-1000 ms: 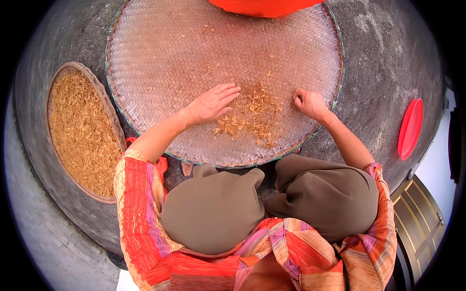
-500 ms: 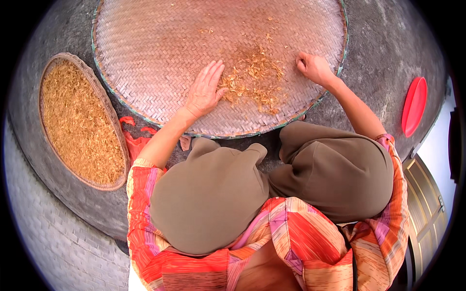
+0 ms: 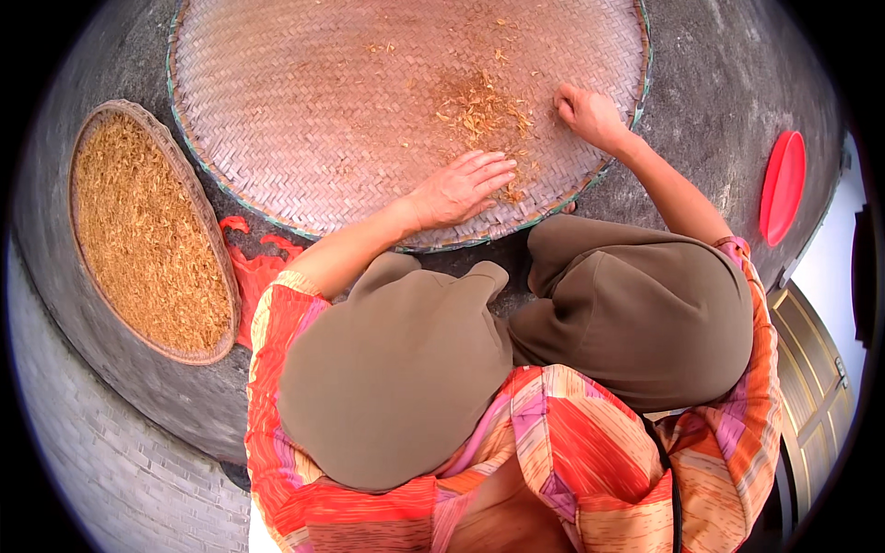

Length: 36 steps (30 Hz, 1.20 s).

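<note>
A large round woven bamboo tray with a green-bound rim lies before my knees. A loose pile of dry golden-brown petal-like shreds sits on its right half. My left hand lies flat over the near edge of the pile, fingers stretched out toward the right, covering some of the shreds. To the right of the pile, my right hand rests at the tray with its fingers curled in. What those fingers hold, if anything, is hidden.
At my left, a smaller round basket is filled with similar shreds. A crumpled red plastic bag lies between it and my left arm. A red oval dish is on the dark floor at the far right, near a panelled door.
My left hand has swept right, from the left side of the pile to its near edge. Shreds that lay there are now partly under it. My right hand has barely shifted.
</note>
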Tool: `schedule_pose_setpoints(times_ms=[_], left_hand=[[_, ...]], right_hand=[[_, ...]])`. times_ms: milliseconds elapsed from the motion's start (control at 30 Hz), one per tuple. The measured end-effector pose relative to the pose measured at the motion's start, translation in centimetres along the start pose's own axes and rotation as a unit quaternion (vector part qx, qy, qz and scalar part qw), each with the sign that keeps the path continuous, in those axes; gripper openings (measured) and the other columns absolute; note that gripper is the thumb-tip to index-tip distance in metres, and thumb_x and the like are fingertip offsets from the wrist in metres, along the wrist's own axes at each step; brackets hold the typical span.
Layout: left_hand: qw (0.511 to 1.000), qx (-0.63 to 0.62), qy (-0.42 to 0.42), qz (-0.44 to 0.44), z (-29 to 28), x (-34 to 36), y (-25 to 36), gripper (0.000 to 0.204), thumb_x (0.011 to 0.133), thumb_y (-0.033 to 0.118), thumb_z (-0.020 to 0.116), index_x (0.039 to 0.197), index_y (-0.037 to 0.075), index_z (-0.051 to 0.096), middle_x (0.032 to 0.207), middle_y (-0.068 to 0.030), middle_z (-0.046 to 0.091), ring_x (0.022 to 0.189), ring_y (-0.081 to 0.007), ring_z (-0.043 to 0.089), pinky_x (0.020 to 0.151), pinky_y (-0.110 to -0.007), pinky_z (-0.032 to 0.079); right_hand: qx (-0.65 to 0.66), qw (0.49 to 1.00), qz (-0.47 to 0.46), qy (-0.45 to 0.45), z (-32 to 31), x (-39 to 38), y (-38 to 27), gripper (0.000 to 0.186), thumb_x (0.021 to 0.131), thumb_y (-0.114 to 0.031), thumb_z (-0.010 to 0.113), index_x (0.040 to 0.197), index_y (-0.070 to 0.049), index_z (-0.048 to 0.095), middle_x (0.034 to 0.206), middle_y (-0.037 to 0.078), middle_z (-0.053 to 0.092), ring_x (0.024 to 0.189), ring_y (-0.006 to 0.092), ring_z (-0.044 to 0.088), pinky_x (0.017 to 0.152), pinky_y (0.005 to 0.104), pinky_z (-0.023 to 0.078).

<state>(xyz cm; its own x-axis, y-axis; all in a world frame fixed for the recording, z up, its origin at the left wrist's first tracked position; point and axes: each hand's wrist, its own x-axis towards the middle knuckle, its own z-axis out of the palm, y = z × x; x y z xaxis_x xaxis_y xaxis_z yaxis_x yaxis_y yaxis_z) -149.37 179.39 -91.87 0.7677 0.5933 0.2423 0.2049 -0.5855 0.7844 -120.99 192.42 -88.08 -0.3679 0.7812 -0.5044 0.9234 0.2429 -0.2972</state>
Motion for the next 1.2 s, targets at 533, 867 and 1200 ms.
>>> schedule_pose_setpoints(times_ms=[533, 867, 1200], left_hand=[[0.998, 0.028, -0.058, 0.018, 1.2, 2.7, 0.2, 0.056, 0.088, 0.023, 0.061, 0.138, 0.004, 0.042, 0.147, -0.0112, 0.038, 0.137, -0.0303, 0.034, 0.113, -0.042, 0.030], [0.989, -0.038, -0.075, 0.123, 0.7, 1.1, -1.8, 0.020, 0.086, 0.017, 0.057, 0.102, 0.007, 0.060, 0.114, -0.0074, 0.057, 0.114, -0.0267, 0.053, 0.098, -0.039, 0.044], [0.996, 0.047, -0.074, 0.024, -5.1, -5.0, -3.8, 0.019, 0.081, 0.017, 0.067, 0.097, 0.010, 0.061, 0.107, -0.0049, 0.058, 0.108, -0.0266, 0.055, 0.092, -0.039, 0.046]], right_hand=[[-0.008, 0.999, -0.029, 0.034, 0.6, -0.8, 0.0, 0.018, 0.091, -0.023, 0.051, 0.091, -0.008, 0.059, 0.075, 0.019, 0.065, 0.071, 0.0406, 0.063, 0.065, 0.0499, 0.049], [-0.014, 0.999, -0.027, -0.009, 0.4, -1.8, -0.3, 0.018, 0.090, -0.023, 0.049, 0.091, -0.008, 0.059, 0.075, 0.020, 0.065, 0.072, 0.0408, 0.063, 0.065, 0.0506, 0.049], [-0.003, 1.000, -0.020, -0.013, 0.3, -1.6, -0.4, 0.017, 0.087, -0.021, 0.048, 0.087, -0.008, 0.058, 0.074, 0.020, 0.064, 0.070, 0.0407, 0.062, 0.064, 0.0501, 0.049]])
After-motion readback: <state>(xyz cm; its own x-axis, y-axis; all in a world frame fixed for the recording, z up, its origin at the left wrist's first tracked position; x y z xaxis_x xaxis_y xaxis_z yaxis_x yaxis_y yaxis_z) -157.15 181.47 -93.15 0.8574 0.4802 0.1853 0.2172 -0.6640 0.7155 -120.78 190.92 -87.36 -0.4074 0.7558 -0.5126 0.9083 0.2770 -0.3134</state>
